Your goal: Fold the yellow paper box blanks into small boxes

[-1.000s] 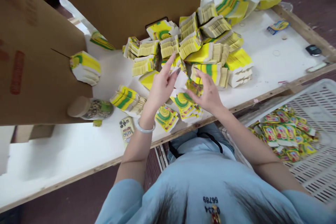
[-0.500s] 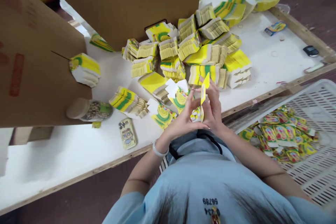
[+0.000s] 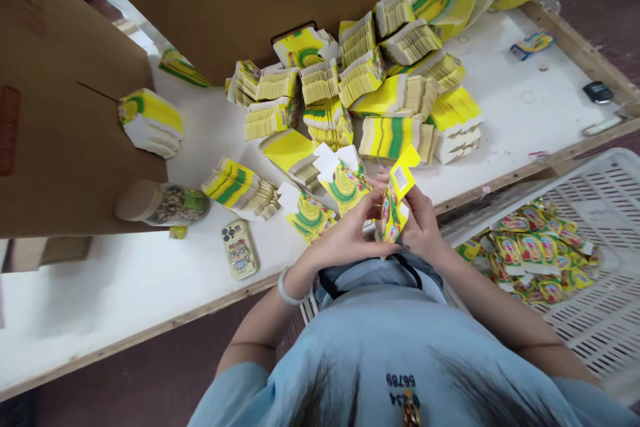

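Between my two hands, over the table's front edge, is a small yellow-and-green printed carton (image 3: 394,210) with an end flap standing up and a barcode on it. My left hand (image 3: 357,225) pinches its left side, the thumb along the bottom. Fingers of my right hand (image 3: 419,220) grip it from behind and the right, partly hidden by the carton. Just beyond my left hand lie an unfolded carton with white flaps (image 3: 345,183) and another printed carton (image 3: 311,215). Bundled stacks of flat cartons (image 3: 390,139) spread behind them.
A phone (image 3: 239,250) and a lidded jar (image 3: 167,203) are on the white table at left, by large cardboard boxes (image 3: 235,0). A white plastic basket (image 3: 613,213) with filled packets (image 3: 537,247) stands at lower right. A small blue box (image 3: 533,45) lies at the right.
The carton in my hands has turned from edge-on to showing its printed face and barcode flap. My hands have dropped slightly lower. The camera view has shifted a little.
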Motion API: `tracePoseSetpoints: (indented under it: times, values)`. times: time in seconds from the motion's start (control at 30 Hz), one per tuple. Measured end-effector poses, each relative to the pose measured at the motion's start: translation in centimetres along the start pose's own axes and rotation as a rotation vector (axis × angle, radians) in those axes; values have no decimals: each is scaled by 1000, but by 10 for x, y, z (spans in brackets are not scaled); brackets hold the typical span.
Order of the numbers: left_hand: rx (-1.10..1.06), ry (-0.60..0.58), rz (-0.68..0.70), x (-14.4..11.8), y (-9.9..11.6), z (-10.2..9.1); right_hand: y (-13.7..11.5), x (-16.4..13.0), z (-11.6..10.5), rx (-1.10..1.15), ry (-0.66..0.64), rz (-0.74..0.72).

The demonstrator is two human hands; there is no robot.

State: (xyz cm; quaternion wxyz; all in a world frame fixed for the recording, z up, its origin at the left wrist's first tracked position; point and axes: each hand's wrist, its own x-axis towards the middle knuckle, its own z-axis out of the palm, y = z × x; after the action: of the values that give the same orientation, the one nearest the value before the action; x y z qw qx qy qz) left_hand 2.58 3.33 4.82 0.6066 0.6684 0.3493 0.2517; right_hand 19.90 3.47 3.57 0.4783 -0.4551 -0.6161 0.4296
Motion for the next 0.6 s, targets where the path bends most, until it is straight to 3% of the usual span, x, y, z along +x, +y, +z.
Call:
tracePoseSetpoints:
  times: [0.17, 0.37, 0.53, 0.6]
  values:
    - [174, -12, -35, -4, 13, -6, 1, -1, -12, 104, -141, 142]
    - [156, 89, -63, -9, 12, 11, 2, -10, -1, -7, 89, 140]
    - [23, 96, -97, -18, 3, 10, 4, -17, 3, 216, 36, 279]
    - [-56, 60, -112, -22, -1, 10, 5, -23, 6, 242, 86, 280]
